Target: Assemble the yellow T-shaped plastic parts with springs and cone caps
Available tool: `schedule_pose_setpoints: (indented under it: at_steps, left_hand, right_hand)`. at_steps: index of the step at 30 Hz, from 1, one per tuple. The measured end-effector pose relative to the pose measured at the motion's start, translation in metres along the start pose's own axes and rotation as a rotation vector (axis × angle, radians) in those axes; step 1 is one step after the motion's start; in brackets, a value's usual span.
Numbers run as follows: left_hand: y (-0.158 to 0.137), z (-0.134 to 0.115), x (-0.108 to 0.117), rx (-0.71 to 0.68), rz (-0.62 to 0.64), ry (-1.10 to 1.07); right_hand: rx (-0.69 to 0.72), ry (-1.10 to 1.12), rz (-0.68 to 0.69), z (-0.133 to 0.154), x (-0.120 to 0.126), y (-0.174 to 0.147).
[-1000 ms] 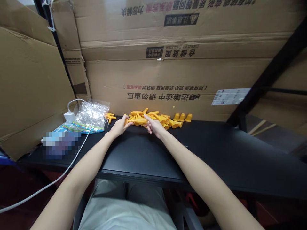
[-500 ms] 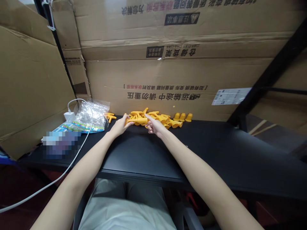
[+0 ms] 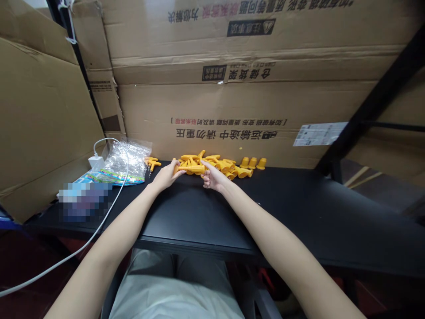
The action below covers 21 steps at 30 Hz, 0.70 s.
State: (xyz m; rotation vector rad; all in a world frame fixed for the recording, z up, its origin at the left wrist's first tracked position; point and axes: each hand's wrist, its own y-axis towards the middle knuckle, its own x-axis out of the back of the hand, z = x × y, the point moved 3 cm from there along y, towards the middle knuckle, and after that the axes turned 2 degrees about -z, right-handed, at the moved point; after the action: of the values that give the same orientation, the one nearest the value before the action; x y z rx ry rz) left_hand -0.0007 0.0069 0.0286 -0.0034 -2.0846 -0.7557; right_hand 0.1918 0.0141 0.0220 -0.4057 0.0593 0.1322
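My left hand (image 3: 167,174) is closed around the T-shaped end of a yellow plastic corkscrew (image 3: 181,168), held level just above the table. At its other end, my right hand (image 3: 214,176) grips a yellow sleeve (image 3: 196,169) with the thumb along it and the fingers curled. The two pieces line up end to end; any metal spiral between them is hidden. Right behind the hands lies a pile of yellow handles and sleeves (image 3: 226,166). Left of my left hand, more yellow T-handles (image 3: 152,162) lie with a metal spiral showing beside them.
Three yellow sleeves (image 3: 253,163) stand upright at the back right of the black table (image 3: 199,217). On the left are a clear plastic bag (image 3: 131,159), a white charger (image 3: 96,162) and its white cable (image 3: 114,201). Cardboard (image 3: 212,102) walls the back.
Both hands keep nearly the same place and grip, with the right hand and the sleeve shifted very slightly. Nothing else has visibly moved.
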Motion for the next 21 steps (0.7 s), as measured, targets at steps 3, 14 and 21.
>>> schedule_pose_setpoints:
  at_steps: [3,14,21]
  left_hand:
    - [0.0,0.0,0.001,-0.002,-0.002,0.009]
    - [-0.002,0.001,-0.001,-0.021,-0.024,0.019]
    - [0.004,0.024,0.003,0.042,-0.139,0.133]
  right_hand:
    - [-0.004,0.016,0.019,-0.001,0.0,0.002]
    - [0.01,0.153,0.025,-0.002,-0.004,-0.001]
    - [0.297,0.283,-0.079,0.009,-0.001,-0.002]
